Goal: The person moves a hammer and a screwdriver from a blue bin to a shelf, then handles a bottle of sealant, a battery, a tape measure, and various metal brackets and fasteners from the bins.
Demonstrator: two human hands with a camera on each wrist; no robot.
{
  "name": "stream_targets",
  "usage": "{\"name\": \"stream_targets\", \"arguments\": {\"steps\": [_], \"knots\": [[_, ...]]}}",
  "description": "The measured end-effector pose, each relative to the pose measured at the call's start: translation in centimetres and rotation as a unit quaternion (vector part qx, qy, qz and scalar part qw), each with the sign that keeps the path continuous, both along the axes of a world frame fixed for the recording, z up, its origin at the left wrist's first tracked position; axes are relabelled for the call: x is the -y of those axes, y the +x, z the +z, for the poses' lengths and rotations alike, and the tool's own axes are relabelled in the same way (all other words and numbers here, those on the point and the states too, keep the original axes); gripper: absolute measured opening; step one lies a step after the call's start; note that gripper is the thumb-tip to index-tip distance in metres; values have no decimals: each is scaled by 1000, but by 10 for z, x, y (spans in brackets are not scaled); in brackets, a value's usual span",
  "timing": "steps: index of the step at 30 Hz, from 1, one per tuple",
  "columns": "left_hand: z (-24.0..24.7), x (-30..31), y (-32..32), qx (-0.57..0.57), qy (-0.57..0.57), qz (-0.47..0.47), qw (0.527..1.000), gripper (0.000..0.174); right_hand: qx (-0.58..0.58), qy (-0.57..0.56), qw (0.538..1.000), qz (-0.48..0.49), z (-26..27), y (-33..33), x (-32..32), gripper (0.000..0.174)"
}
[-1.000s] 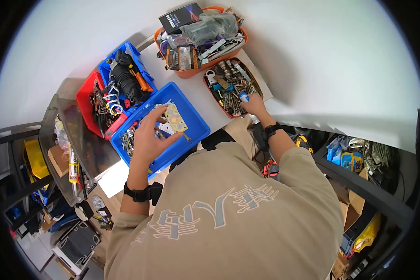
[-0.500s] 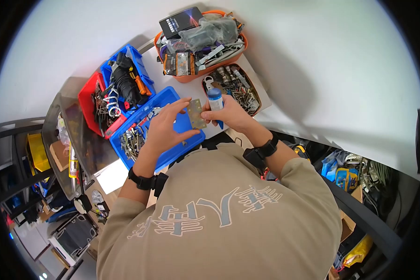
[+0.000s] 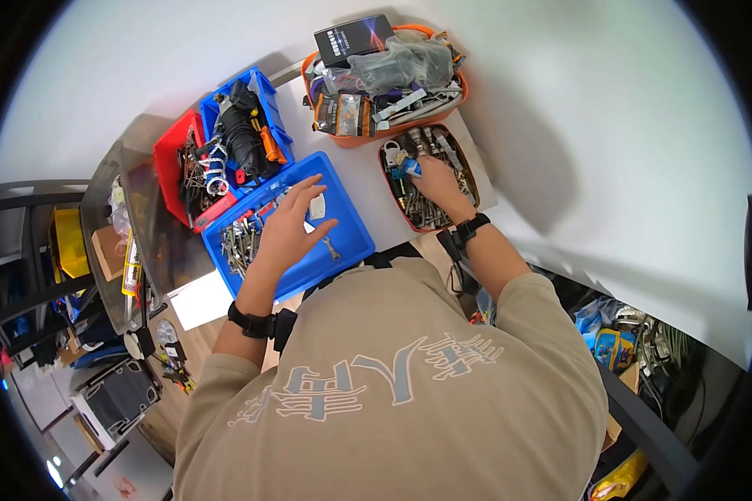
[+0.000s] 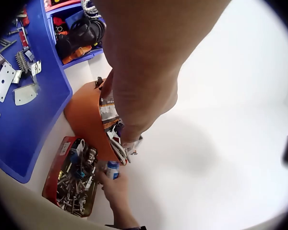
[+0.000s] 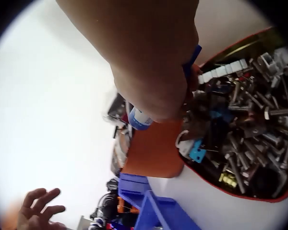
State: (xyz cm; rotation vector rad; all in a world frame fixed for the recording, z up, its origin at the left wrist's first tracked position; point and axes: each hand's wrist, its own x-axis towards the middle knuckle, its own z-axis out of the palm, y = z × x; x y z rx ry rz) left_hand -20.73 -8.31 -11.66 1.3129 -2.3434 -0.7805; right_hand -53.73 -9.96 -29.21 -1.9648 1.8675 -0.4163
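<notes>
Over the blue bin [image 3: 355, 219] hovers my left hand [image 3: 286, 234], fingers spread and thumb apart, holding nothing. Beneath it lie loose metal parts, a small wrench [image 3: 332, 248] and a white bracket plate [image 4: 3, 81]. My right hand [image 3: 440, 185] reaches over the red-rimmed tin [image 3: 410, 224] and grips a small blue-and-white bottle [image 3: 412, 168] with a blue cap. A yellowish metal plate [image 3: 401, 157] shows by its fingertips, over the tin's far side. The hand hides part of the tin; its fingertips are mostly hidden in the right wrist view.
Behind the tin stands an orange basket [image 3: 351, 140] of bags and parts, with a black box [image 3: 353, 42] on top. A red bin [image 3: 169, 159] and a smaller blue bin [image 3: 277, 113] stand at the left. A white wall [image 3: 610, 108] rises behind.
The yellowish plate was at my left hand over the blue bin, then passed to my right hand between the bins. My right hand has since moved back over the tin; my left is now without it.
</notes>
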Motion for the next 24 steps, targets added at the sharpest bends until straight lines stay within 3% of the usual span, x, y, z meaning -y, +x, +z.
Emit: {"name": "stream_targets", "arguments": {"steps": [2,3,4,6,7,8,10,14,16,19,21,24], "knots": [[6,1,1,14,-10,-3,1000,55,72,64,995,-36,12,1,3,42],[10,0,1,5,7,-8,1000,56,120,41,991,-51,11,0,3,45],[13,-2,1,-4,25,-14,1000,57,121,42,991,-47,32,6,3,45],[17,-3,-2,-33,19,-20,999,59,228,92,969,-30,72,12,4,46],[21,-3,-4,-42,39,-21,998,60,250,50,967,22,80,17,2,58],[26,-4,-6,-51,57,-21,997,62,250,50,966,28,89,20,-1,58],[39,-5,-15,-76,56,3,996,61,263,58,944,191,154,37,-6,60],[54,1,-10,-129,84,15,988,55,257,21,936,240,238,65,-17,60],[62,-2,-4,-127,77,9,989,50,334,9,916,219,258,71,-18,63],[48,-10,8,-319,85,19,944,45,445,-28,873,196,263,79,-19,56],[47,-21,18,-350,101,52,930,44,540,-20,821,184,263,81,-14,39],[56,-33,37,-366,129,89,917,39,536,-26,806,250,266,96,-8,28]]}}
